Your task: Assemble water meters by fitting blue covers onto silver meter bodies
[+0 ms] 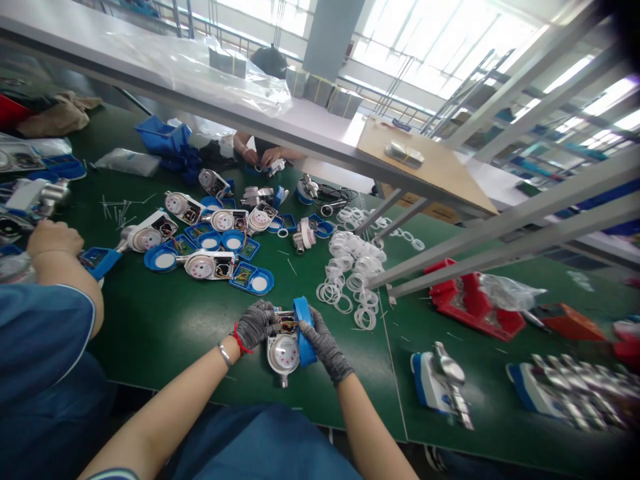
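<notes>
A water meter [283, 352] with a round white dial lies on the green bench in front of me, its wiring compartment exposed. My left hand [257, 325], in a grey glove, is closed on the upper left of the meter's body. In my gloved right hand [325, 343] is the blue cover [304, 333], held on edge along the meter's right side. Thin coloured wires [289, 324] run between the compartment and the cover. My fingertips partly hide the compartment.
Several opened meters [203, 265] with blue covers lie ahead to the left. White rings [350, 253] are heaped right of centre, near a red parts bin [470, 303]. Finished-looking meters [445, 383] stand at right. A co-worker's hand [55, 240] is at left; another person's hands [270, 157] work opposite.
</notes>
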